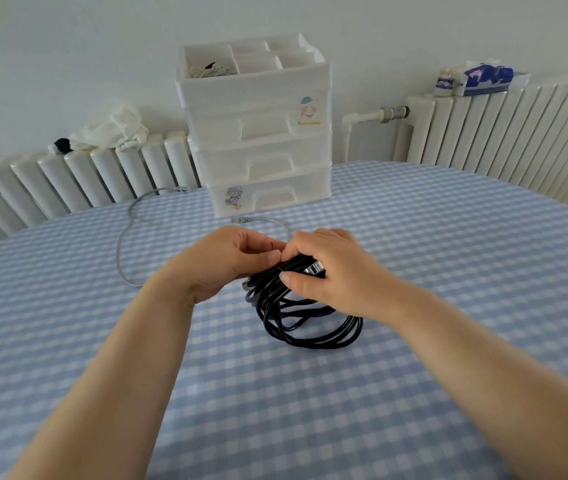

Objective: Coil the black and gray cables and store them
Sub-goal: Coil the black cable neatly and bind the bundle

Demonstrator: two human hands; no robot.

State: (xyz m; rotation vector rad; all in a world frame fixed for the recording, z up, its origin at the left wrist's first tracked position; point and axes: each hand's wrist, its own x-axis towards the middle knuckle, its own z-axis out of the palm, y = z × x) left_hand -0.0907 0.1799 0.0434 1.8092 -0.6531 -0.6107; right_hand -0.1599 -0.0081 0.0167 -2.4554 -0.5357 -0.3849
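A black cable (310, 323) lies gathered in several loops at the middle of the table, its lower loops resting on the cloth. My right hand (331, 271) grips the top of the bundle, with a clear plug showing under its fingers. My left hand (227, 261) pinches the same bundle from the left, thumb against the loops. A gray cable (123, 244) lies loose on the table to the left, curving from the far edge toward my left wrist; its other end lies just beyond my hands. A white drawer unit (258, 133) stands at the far edge.
The table carries a blue-and-white checked cloth (449, 254). The drawer unit's open top tray holds a light cord. White radiators run behind the table, with a white cloth (113, 129) on the left one and a tissue pack (487, 79) on the right one.
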